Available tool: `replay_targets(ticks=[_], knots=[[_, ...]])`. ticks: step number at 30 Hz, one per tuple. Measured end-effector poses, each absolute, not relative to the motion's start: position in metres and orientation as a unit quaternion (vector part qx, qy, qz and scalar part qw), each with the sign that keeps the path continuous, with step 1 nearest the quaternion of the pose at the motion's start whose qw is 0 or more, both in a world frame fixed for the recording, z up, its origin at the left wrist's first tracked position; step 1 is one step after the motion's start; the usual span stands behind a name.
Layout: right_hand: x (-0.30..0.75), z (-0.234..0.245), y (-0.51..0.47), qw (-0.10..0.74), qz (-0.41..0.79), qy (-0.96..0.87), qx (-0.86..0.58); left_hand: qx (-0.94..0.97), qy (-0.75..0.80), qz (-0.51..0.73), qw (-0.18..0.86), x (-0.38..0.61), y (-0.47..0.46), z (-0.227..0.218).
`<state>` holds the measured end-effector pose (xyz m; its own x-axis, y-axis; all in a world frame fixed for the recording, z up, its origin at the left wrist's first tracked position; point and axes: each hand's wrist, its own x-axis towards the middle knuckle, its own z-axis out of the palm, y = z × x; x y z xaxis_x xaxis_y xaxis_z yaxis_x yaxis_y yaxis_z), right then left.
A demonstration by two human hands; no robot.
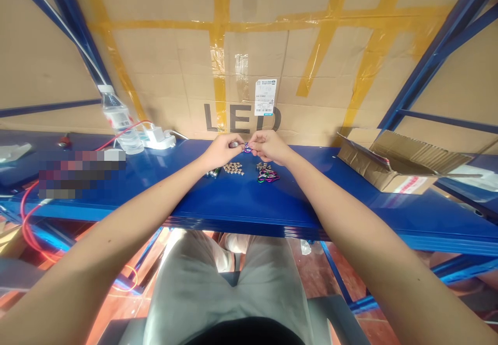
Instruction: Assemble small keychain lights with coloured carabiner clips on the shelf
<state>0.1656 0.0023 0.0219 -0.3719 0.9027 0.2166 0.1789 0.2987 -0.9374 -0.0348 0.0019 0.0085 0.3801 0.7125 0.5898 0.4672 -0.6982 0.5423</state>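
Close together above the blue shelf, both hands are closed with their fingertips nearly meeting. My left hand (222, 151) pinches a small silver round piece (234, 144). A purple ring-like piece, apparently a carabiner (247, 149), sits between the fingertips, held by my right hand (269, 147). Whether the two pieces are joined cannot be seen. Below the hands lies a pile of small bronze-coloured round pieces (234, 168). Right of it are small metal fittings (263, 166) and a heap of purple and green carabiners (267, 176). Dark shiny pieces (213, 173) lie partly hidden under my left wrist.
An open cardboard box (404, 171) stands at the right. A water bottle (121, 122), a white power strip (159, 138) and a red cable (29, 215) are at the left. A large taped cardboard sheet (175, 75) backs the blue shelf (249, 202), between blue metal posts.
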Motion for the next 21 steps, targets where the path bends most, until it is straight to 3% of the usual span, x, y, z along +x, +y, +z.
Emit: replay_targets(ticks=[21], knots=[[0.163,0.026,-0.005,0.338,0.339,-0.762,-0.436,0.806,0.403,0.393,0.183,-0.026,0.0,0.007]])
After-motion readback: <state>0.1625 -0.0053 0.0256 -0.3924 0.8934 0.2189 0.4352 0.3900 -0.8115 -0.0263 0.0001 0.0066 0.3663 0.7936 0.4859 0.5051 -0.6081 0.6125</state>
